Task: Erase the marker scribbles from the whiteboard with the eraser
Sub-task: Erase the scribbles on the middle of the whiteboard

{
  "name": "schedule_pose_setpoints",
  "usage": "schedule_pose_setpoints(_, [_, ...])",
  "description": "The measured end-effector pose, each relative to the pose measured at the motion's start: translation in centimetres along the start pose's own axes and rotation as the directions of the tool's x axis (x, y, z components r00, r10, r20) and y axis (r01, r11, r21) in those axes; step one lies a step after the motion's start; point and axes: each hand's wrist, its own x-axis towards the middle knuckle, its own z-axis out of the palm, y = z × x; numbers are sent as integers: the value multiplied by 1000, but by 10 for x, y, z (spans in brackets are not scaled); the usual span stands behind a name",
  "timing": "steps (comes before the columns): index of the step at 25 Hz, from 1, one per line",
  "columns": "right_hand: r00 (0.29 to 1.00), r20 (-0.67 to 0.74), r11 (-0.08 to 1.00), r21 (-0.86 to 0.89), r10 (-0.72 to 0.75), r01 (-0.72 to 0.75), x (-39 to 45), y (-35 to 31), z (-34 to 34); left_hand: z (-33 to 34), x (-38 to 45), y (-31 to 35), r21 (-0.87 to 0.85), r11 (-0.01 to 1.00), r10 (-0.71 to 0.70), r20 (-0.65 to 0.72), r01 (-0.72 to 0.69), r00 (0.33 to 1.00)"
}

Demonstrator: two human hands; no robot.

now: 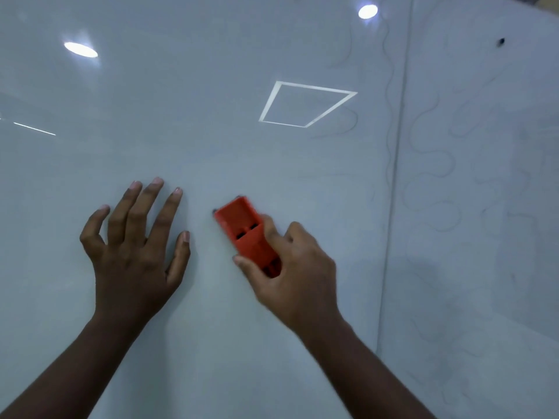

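Note:
A glossy whiteboard (211, 131) fills the whole view. My right hand (296, 267) grips an orange eraser (242, 225) at its lower end, thumb on one side and fingers on the other, and holds it against the board just right of centre. My left hand (136, 237) lies flat on the board with its fingers spread, a little to the left of the eraser. Faint wavy marker scribbles (429, 164) run down the right part of the board, on both sides of a vertical seam (396, 164). The board around the two hands looks wiped.
Ceiling lights reflect in the board: two bright ovals (81, 49) and a square outline (305, 104). A small dark spot (501, 41) sits at the upper right. The board's right panel (484, 267) carries more faint loops low down.

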Motion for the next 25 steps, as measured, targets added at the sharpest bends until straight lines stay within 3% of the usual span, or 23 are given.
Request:
schedule_pose_setpoints(2, [982,-63,984,41,175,-173,10,35,-15,0,1,1,-3,1000,-1,-5,1,1000])
schedule_pose_setpoints(6, [838,-133,843,193,529,-501,14,111,-52,-4,4,3,-31,999,-42,-13,42,999])
schedule_pose_setpoints(11, [798,-143,799,269,586,-539,35,126,-54,-10,53,-5,-45,998,-45,-22,44,999])
schedule_pose_setpoints(14, [848,-172,855,249,502,-455,50,84,-37,-5,93,-23,-62,996,-74,-54,71,996])
schedule_pose_setpoints(17, [967,-105,964,161,232,-214,42,18,-10,3,98,-27,-41,997,-66,-46,64,997])
schedule_pose_setpoints(20, [999,-45,998,57,-4,6,32,-28,8,5,95,-29,-41,997,-59,-10,59,998])
schedule_pose_setpoints(25, [995,-97,999,30,-18,21,65,-20,2,4,97,-30,-55,998,-40,-40,38,998])
